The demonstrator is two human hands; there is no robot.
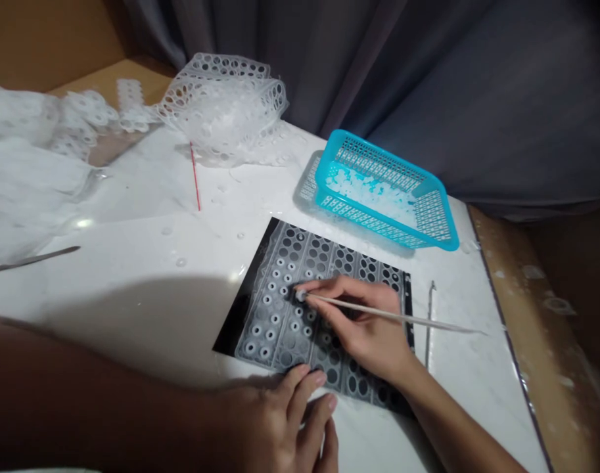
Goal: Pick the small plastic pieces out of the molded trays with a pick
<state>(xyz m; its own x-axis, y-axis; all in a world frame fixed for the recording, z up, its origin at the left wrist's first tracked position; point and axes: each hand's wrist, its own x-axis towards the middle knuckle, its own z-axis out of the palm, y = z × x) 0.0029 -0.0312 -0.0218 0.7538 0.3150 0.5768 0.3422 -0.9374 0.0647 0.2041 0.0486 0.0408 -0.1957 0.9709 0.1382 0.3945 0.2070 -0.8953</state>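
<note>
A translucent perforated sheet (300, 289) with rows of round holes lies on a black mat (235, 325) on the white table. My right hand (363, 322) rests on the sheet, its fingers pinched around a thin pale stick (403, 317) whose tip touches a hole near the sheet's middle. The stick's free end points right. My left hand (284, 420) lies at the sheet's near edge, fingers together and pressing on its border, holding nothing else.
A turquoise plastic basket (445, 226) with small white pieces inside stands behind the mat. Crumpled perforated white sheets (225, 105) pile at the back left. A red stick (195, 177), a metal tool (31, 259) and a thin metal pin (429, 322) lie on the table.
</note>
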